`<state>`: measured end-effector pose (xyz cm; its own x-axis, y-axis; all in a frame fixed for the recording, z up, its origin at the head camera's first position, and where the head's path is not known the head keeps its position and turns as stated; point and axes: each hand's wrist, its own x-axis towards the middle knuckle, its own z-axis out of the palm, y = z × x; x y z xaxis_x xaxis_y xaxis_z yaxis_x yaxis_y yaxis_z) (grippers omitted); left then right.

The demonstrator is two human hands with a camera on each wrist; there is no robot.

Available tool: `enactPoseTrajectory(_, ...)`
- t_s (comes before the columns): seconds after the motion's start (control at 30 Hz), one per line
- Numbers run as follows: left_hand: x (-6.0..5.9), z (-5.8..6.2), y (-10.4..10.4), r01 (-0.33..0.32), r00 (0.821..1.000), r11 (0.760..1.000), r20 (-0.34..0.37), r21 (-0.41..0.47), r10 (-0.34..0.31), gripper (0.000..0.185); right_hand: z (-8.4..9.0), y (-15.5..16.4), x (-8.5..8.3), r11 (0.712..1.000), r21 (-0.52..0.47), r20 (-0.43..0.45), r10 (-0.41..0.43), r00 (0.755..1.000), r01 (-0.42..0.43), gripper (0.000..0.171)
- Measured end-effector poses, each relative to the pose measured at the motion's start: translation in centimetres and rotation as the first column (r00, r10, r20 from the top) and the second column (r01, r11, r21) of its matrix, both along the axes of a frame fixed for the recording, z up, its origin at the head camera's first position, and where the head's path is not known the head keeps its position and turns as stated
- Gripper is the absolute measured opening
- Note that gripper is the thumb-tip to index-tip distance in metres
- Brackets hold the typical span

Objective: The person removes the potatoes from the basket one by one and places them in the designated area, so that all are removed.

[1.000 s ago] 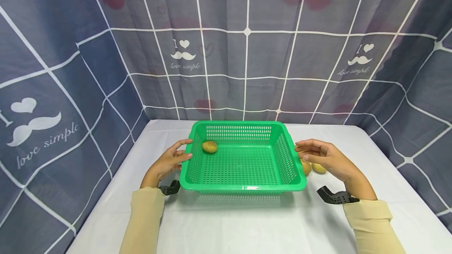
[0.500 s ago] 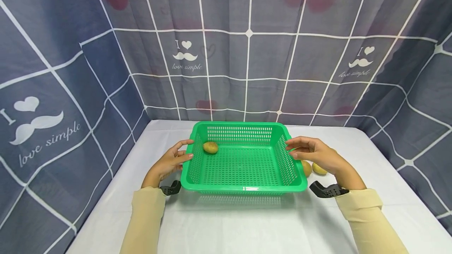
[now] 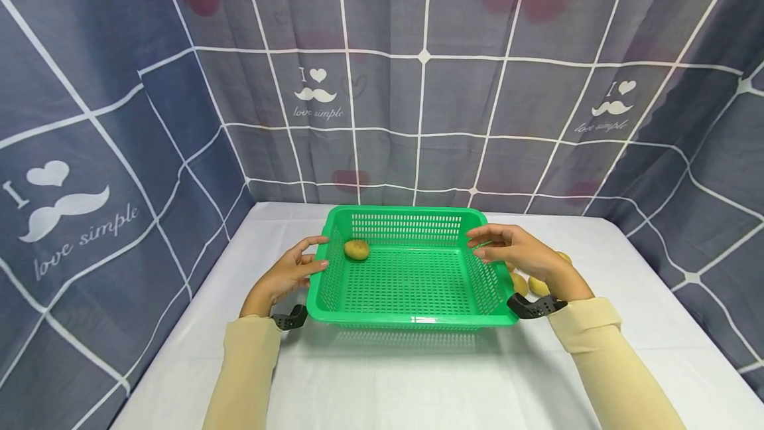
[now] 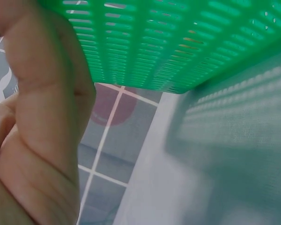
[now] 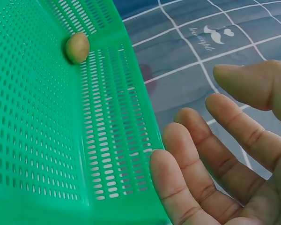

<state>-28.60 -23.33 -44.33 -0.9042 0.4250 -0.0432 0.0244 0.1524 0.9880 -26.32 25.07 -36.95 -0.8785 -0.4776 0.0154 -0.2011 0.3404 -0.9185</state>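
Observation:
A green plastic basket (image 3: 412, 318) with slotted walls occupies the middle of the table. One potato (image 3: 357, 249) lies inside it by the back left corner; the right wrist view shows this potato (image 5: 78, 48) too. My left hand (image 3: 285, 277) grips the basket's left rim, thumb over the edge and fingers along the outer side. Close up in the left wrist view, its fingers (image 4: 47, 93) are against the slotted wall. My right hand (image 3: 525, 256) hovers over the right rim with nothing in it, its fingers spread and slightly bent.
Several potatoes (image 3: 539, 286) lie on the white tablecloth (image 3: 388, 377) right of the basket, partly hidden by my right hand and wrist. A grey-blue checked curtain (image 3: 382, 98) encloses the table at the back and both sides.
My right hand has moved left and a little up, from beside the basket's right rim to over it, uncovering more of the potatoes on the right. My left hand keeps its hold on the basket.

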Motion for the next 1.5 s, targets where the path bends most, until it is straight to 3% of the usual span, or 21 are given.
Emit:
enactPoseTrajectory(0.17,0.0,0.1,0.0,-0.009,1.000,1.000,0.012,-0.028,0.009,0.067,-0.2,-1.0,-0.9,1.000,-0.009,0.023,-0.002,1.000,0.003,0.048)
enactPoseTrajectory(0.6,-0.2,-0.1,0.0,0.008,1.000,1.000,0.003,0.003,-0.008,0.066,-1.0,-3.8,-3.3,0.997,-0.059,0.012,-0.048,0.999,0.049,0.048)
enactPoseTrajectory(1.5,-0.2,0.0,0.0,-0.004,1.000,1.000,0.027,0.003,0.003,0.064,-2.3,-9.7,-6.3,0.987,-0.134,0.053,-0.077,0.996,0.084,0.043)
